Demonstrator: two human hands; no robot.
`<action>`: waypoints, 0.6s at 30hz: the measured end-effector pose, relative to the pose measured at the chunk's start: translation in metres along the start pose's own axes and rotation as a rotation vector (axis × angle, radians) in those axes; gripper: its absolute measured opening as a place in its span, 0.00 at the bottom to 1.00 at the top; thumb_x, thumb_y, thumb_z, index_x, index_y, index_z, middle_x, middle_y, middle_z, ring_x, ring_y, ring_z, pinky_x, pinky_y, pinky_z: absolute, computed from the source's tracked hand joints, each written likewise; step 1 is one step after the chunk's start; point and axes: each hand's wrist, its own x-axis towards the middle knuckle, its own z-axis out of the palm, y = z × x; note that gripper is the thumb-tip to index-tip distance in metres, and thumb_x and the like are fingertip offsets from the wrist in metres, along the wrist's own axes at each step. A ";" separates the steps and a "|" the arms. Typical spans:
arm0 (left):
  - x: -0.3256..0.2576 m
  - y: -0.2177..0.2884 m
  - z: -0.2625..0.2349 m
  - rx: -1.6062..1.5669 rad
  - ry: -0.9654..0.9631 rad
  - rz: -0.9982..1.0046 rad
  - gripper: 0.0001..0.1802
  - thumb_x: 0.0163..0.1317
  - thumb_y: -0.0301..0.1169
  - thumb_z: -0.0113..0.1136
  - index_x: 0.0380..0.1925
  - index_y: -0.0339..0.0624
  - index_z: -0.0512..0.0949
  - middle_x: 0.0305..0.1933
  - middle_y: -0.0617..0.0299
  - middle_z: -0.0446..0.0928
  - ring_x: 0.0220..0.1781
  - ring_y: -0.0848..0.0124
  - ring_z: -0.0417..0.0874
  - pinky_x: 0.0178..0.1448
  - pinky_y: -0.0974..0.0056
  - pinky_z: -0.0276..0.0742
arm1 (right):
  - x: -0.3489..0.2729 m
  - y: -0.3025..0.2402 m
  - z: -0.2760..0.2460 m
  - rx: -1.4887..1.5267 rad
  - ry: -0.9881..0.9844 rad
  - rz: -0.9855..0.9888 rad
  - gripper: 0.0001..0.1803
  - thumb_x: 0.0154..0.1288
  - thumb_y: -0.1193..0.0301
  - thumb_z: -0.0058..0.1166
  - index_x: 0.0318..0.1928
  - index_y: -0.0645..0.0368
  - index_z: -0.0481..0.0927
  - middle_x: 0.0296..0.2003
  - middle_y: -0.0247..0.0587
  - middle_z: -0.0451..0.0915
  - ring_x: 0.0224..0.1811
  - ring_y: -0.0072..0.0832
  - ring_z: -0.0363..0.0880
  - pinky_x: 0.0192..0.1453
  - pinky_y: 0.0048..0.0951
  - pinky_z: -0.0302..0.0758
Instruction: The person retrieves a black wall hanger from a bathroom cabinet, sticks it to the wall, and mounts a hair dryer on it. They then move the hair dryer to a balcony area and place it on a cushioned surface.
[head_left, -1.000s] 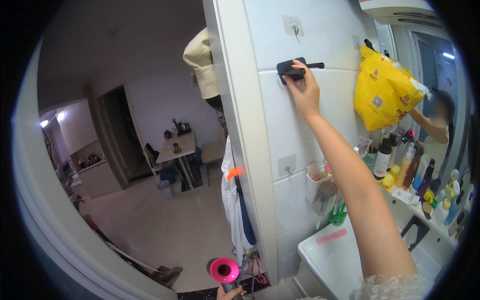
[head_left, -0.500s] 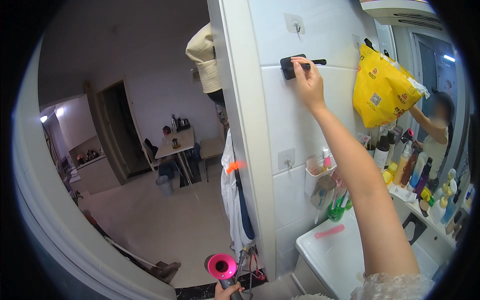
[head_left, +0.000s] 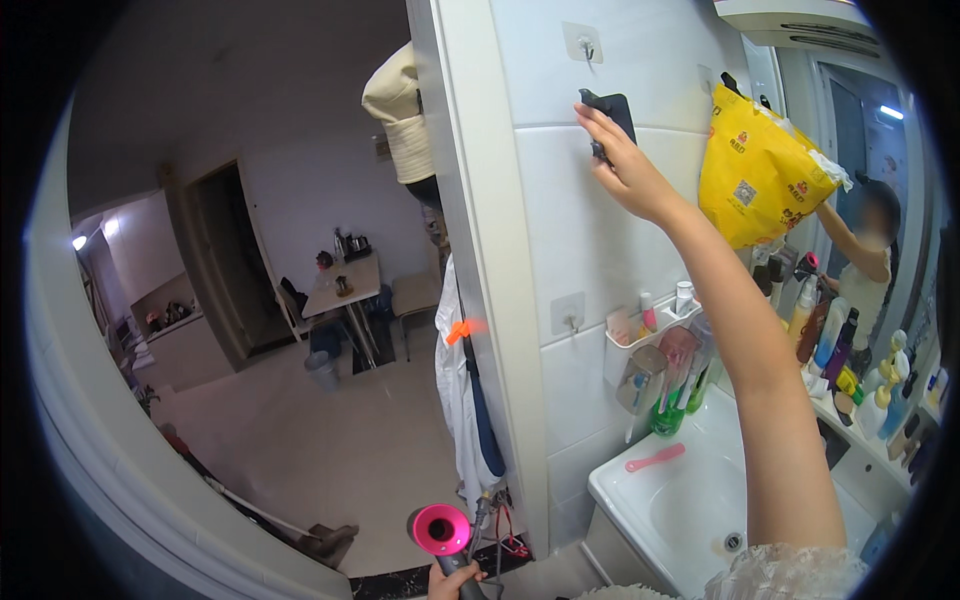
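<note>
The right hand (head_left: 625, 165) has risen up the tiled wall (head_left: 590, 250) since a second ago and now sits just under the top hook (head_left: 583, 44), fingers closed around the black holder (head_left: 610, 112), which it presses against the tile. Earlier the holder lay lower and level; now it stands more upright. The yellow bag (head_left: 757, 170) hangs to the right of this hand. Far below, the left hand (head_left: 452, 580) grips the pink hair dryer (head_left: 442, 530) as before.
</note>
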 end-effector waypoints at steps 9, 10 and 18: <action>0.005 -0.003 -0.003 0.019 -0.042 0.026 0.27 0.51 0.26 0.61 0.52 0.39 0.64 0.34 0.56 0.75 0.33 0.63 0.81 0.38 0.60 0.78 | -0.005 -0.005 -0.001 -0.036 0.174 -0.030 0.28 0.49 0.91 0.43 0.52 0.59 0.73 0.52 0.43 0.67 0.56 0.36 0.67 0.59 0.32 0.67; 0.005 -0.004 -0.002 0.005 -0.039 0.034 0.26 0.51 0.26 0.60 0.52 0.39 0.64 0.34 0.56 0.75 0.33 0.63 0.81 0.38 0.60 0.78 | -0.006 -0.003 -0.001 -0.021 0.177 -0.017 0.28 0.49 0.91 0.43 0.52 0.58 0.74 0.52 0.43 0.67 0.56 0.36 0.68 0.59 0.32 0.67; 0.005 -0.004 -0.004 0.068 -0.021 0.002 0.28 0.51 0.26 0.60 0.53 0.40 0.62 0.36 0.54 0.75 0.33 0.61 0.81 0.39 0.59 0.78 | -0.009 0.017 0.001 -0.113 0.504 -0.011 0.26 0.53 0.89 0.48 0.52 0.53 0.77 0.52 0.40 0.71 0.54 0.36 0.72 0.57 0.29 0.73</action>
